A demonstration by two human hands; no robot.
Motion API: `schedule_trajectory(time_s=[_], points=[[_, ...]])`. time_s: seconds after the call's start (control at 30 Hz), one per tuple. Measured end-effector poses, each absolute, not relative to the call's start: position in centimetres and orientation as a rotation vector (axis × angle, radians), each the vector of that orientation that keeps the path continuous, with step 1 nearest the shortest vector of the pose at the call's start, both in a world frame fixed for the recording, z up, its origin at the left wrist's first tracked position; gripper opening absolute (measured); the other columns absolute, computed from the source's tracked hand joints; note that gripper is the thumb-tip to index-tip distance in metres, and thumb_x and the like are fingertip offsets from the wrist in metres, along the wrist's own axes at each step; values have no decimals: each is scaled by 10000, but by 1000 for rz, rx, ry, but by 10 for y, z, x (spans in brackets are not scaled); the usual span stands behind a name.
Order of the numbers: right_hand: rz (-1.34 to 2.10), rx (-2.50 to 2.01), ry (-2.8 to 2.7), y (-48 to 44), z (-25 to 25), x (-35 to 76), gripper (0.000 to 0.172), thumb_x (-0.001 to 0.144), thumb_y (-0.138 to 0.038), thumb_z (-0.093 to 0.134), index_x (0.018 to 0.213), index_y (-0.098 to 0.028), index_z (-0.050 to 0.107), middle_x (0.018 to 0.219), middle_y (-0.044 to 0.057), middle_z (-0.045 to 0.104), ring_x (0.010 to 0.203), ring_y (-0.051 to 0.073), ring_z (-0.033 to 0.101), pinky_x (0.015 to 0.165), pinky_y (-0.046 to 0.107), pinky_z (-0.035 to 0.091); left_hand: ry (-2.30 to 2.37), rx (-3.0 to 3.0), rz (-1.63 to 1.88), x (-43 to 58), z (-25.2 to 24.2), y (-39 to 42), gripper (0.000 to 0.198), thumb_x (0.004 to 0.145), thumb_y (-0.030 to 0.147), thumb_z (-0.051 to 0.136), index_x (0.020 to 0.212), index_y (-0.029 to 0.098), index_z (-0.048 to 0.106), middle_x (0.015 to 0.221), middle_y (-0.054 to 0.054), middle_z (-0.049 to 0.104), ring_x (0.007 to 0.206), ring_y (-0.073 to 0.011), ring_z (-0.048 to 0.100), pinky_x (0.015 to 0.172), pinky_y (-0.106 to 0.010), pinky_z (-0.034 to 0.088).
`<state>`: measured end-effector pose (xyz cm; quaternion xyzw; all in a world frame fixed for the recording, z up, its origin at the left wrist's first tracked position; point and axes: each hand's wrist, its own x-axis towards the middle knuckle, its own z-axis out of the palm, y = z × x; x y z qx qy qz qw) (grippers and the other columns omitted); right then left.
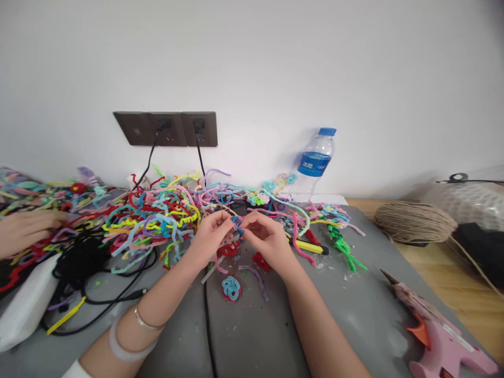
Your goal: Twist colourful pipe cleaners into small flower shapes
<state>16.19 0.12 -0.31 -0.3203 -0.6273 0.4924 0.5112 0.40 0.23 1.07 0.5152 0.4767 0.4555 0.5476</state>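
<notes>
Between my two hands, above the middle of the grey table, is a small blue and purple pipe cleaner piece (237, 222). My left hand (214, 233) pinches it from the left, and the fingers of my right hand (265, 234) close on its other side. The fingertips partly hide its shape. Below my hands lie a light blue pipe cleaner flower (231, 288) with a red edge and a loose purple pipe cleaner (258, 282). Red pipe cleaner pieces (260, 260) sit just under my right hand.
Tangled coloured pipe cleaners (157, 210) spread along the wall. A plastic bottle (315, 163) leans there. A pink glue gun (437, 336) lies at right, near a twine ball (415, 221). A yellow cutter (309, 247), black cables (207, 325) and another person's hand (31, 228) are also around.
</notes>
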Motion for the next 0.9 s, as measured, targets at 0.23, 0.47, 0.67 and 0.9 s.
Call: schedule_trajectory(time_s=[0.23, 0.47, 0.67, 0.9], points=[[1252, -735, -1443, 1, -1, 163, 119, 813, -311, 690, 796, -224, 611, 771, 8, 594, 692, 156, 561, 637, 276, 469, 1065, 1269, 1088, 2, 13, 2, 331, 766, 454, 666, 668, 180, 508, 577, 51, 477, 510, -84, 445, 499, -207, 365], [1411, -699, -1379, 0, 2, 163, 185, 805, -377, 716, 801, -229, 605, 698, -8, 621, 631, 158, 624, 620, 293, 523, 1030, 1295, 1112, 3, 17, 0, 356, 768, 489, 688, 696, 168, 552, 601, 38, 507, 516, -82, 454, 489, -205, 370], [1538, -698, -1370, -2, 3, 163, 267, 769, -444, 746, 768, -215, 608, 700, -8, 638, 620, 151, 630, 647, 298, 544, 1036, 1346, 1122, 1, 20, -1, 378, 770, 521, 686, 716, 164, 573, 621, 33, 520, 527, -85, 459, 499, -209, 380], [1497, -695, -1330, -1, 0, 162, 221, 793, -412, 731, 800, -217, 628, 712, -12, 621, 633, 141, 604, 653, 279, 518, 966, 1322, 1135, -2, 20, -2, 299, 823, 443, 671, 731, 175, 574, 633, 41, 512, 546, -84, 476, 516, -200, 392]])
